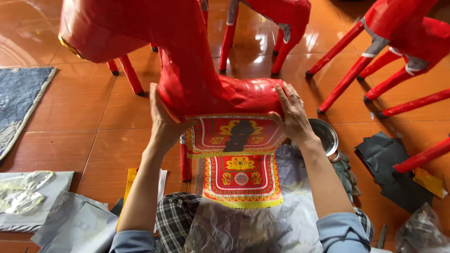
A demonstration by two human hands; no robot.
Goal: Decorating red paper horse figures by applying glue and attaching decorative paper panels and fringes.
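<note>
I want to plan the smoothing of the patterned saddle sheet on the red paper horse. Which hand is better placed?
Probably the left hand: its fingers touch the saddle sheet edge; the right hand grips the horse rump.

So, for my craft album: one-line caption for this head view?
Left hand and right hand press a patterned saddle sheet onto a red paper horse.
</note>
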